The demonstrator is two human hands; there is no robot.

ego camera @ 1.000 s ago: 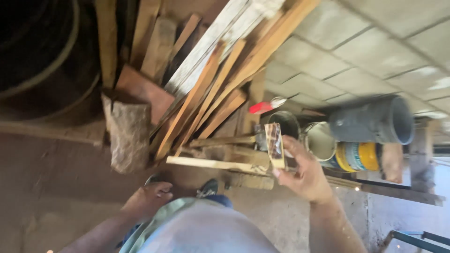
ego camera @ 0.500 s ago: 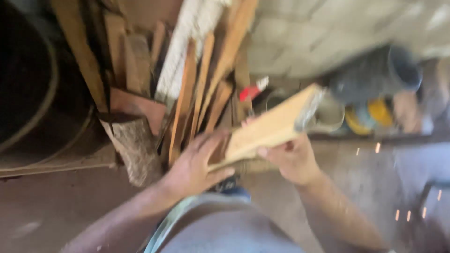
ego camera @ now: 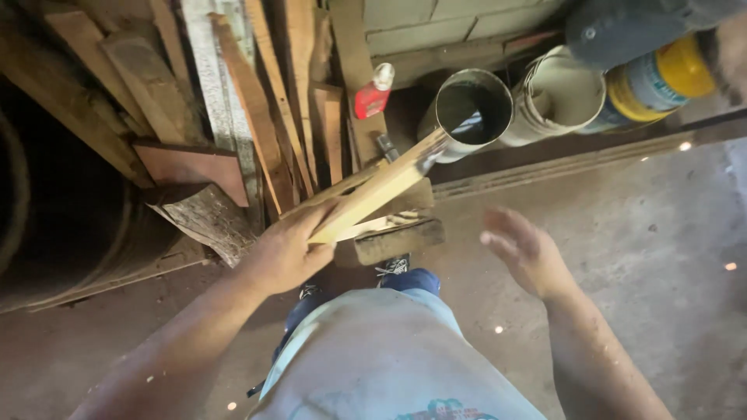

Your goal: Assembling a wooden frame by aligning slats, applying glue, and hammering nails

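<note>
My left hand (ego camera: 289, 250) grips the near end of a pale wooden strip (ego camera: 381, 185), which slants up to the right toward a grey open pipe end (ego camera: 472, 107). My right hand (ego camera: 523, 250) hovers apart from it, fingers spread and holding nothing, over the concrete floor. Just beyond the hands a short dark wood block (ego camera: 398, 239) lies on the floor. My blue trousers and a shoe (ego camera: 393, 268) show below.
Several planks (ego camera: 261, 101) lean against the wall at upper left, with a rough log chunk (ego camera: 204, 218) at their foot. A red spray bottle (ego camera: 373, 92), a white bucket (ego camera: 560, 89) and a yellow-and-blue can (ego camera: 657, 78) stand along the block wall. A dark hollow lies far left.
The right hand has let go of the wooden strip and drawn back to the right. The left hand now holds the strip alone, and the view has swung.
</note>
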